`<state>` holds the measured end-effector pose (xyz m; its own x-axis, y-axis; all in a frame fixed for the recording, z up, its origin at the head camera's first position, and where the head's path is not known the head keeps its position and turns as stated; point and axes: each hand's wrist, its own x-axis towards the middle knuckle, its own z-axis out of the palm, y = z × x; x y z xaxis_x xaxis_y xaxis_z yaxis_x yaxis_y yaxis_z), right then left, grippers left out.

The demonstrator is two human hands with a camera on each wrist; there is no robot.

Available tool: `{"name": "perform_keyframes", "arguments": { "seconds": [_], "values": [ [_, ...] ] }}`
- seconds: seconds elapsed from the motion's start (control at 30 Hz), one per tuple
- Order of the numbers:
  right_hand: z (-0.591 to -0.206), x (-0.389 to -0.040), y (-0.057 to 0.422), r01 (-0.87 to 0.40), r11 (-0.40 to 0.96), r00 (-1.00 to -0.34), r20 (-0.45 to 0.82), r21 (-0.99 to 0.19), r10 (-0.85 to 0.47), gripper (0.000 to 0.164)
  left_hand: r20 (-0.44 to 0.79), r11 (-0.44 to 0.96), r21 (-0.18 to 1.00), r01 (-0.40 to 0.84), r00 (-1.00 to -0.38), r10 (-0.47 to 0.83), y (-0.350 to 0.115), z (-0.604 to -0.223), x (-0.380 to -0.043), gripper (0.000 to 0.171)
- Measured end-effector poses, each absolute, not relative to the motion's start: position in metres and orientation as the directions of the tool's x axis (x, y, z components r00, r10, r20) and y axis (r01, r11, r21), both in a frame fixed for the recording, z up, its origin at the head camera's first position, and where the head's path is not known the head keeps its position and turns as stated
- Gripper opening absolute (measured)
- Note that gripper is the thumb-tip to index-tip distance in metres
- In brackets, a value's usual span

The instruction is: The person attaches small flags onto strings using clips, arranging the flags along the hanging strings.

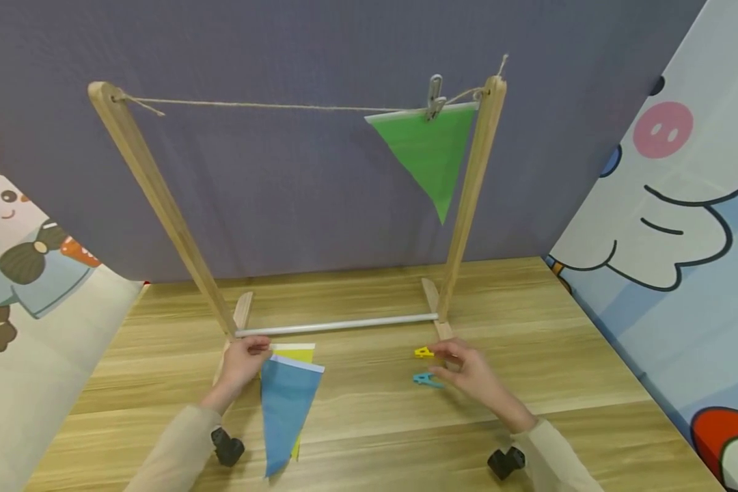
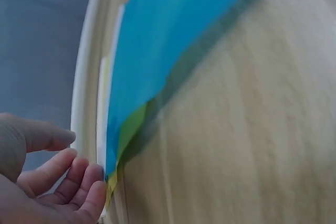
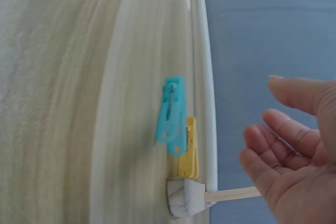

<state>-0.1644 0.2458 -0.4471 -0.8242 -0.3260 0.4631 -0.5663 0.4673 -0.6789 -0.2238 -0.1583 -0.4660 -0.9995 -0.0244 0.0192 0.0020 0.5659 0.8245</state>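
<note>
My left hand (image 1: 246,362) is at the top left corner of a blue triangular flag (image 1: 290,403). In the left wrist view its thumb stands apart from its loosely bent fingers (image 2: 90,174), whose tips are right at the white edge of the flags. A yellow flag (image 1: 295,354) lies partly hidden under the blue one. My right hand (image 1: 470,372) hovers beside a yellow clothespin (image 1: 423,352) and a light-blue clothespin (image 1: 427,380); its thumb and fingers are spread, with nothing between them in the right wrist view.
A wooden frame with two posts (image 1: 476,184) and a white bottom rod (image 1: 338,324) stands behind my hands. From its string (image 1: 252,104), a green flag (image 1: 433,147) hangs by a metal clip (image 1: 434,99) near the right post. A grey panel (image 1: 320,198) rises behind the wooden table (image 1: 369,437).
</note>
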Motion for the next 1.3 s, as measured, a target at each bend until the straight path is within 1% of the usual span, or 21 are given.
{"name": "perform_keyframes", "arguments": {
  "seconds": [0.13, 0.23, 0.33, 0.53, 0.73, 0.83, 0.93, 1.17, 1.3],
  "values": [
    [-0.453, -0.164, 0.246, -0.528, 0.513, -0.849, 0.417, -0.677, -0.323, 0.030, 0.116, 0.686, 0.712, 0.149, -0.989, 0.094, -0.158, -0.468, -0.223, 0.025],
    [-0.456, -0.163, 0.247, -0.494, 0.540, -0.870, 0.378, -0.681, -0.317, 0.031, 0.186, 0.755, 0.599, 0.269, -0.963, 0.196, -0.156, -0.470, -0.223, 0.024],
    [-0.457, -0.163, 0.246, -0.466, 0.555, -0.884, 0.341, -0.688, -0.320, 0.032, 0.244, 0.800, 0.486, 0.353, -0.933, 0.264, -0.154, -0.472, -0.224, 0.020],
    [-0.457, -0.163, 0.245, -0.439, 0.601, -0.897, 0.295, -0.667, -0.328, 0.033, 0.323, 0.830, 0.356, 0.429, -0.890, 0.321, -0.152, -0.476, -0.226, 0.016],
    [-0.461, -0.162, 0.246, -0.429, 0.644, -0.902, 0.262, -0.633, -0.343, 0.030, 0.367, 0.805, 0.258, 0.535, -0.825, 0.430, -0.153, -0.473, -0.230, 0.018],
    [-0.462, -0.162, 0.247, -0.428, 0.654, -0.902, 0.247, -0.624, -0.355, 0.030, 0.365, 0.794, 0.222, 0.567, -0.803, 0.472, -0.153, -0.471, -0.231, 0.018],
    [-0.462, -0.162, 0.247, -0.440, 0.665, -0.896, 0.249, -0.603, -0.366, 0.030, 0.349, 0.793, 0.198, 0.577, -0.797, 0.493, -0.154, -0.469, -0.233, 0.019],
    [-0.463, -0.164, 0.247, -0.475, 0.705, -0.879, 0.247, -0.527, -0.408, 0.031, 0.288, 0.813, 0.170, 0.557, -0.817, 0.500, -0.156, -0.467, -0.234, 0.021],
    [-0.463, -0.165, 0.247, -0.476, 0.719, -0.879, 0.238, -0.506, -0.414, 0.030, 0.288, 0.812, 0.137, 0.567, -0.807, 0.515, -0.158, -0.467, -0.233, 0.022]
  ]
}}
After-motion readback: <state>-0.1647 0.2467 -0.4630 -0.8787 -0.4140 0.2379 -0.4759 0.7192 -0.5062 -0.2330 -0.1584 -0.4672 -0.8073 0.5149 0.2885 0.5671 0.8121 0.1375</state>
